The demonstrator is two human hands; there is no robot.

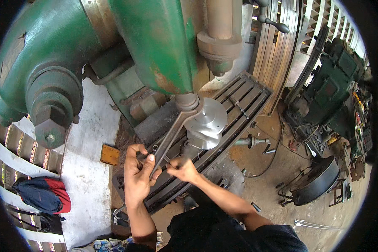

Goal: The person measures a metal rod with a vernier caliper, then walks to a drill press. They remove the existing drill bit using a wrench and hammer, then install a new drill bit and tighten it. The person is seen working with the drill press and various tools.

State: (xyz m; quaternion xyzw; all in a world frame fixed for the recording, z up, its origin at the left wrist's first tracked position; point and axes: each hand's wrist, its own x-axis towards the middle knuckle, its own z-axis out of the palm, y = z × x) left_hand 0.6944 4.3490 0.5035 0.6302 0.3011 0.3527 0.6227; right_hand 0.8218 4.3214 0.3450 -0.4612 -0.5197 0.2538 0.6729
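Observation:
My left hand (139,174) is closed round the lower end of a long steel spanner (170,133), thumb along its side. The spanner slants up to the right, its jaw around the collar of the machine spindle (186,101). Just right of the spanner's handle, my right hand (183,169) is curled into a fist, slightly blurred. A thin bar shows between the fist and the spanner; whether the fist grips it is unclear. Beside the spindle, a shiny round metal workpiece (211,114) with a stepped disc shape stands above the slotted machine table (253,93).
The green machine head (151,46) hangs low above my hands, with a large hex-ended arm (50,126) at left. A small wooden block (110,155) lies near the wall. Another green machine (334,84) and a black drum-like object (317,182) stand at right. A cable (275,153) crosses the floor.

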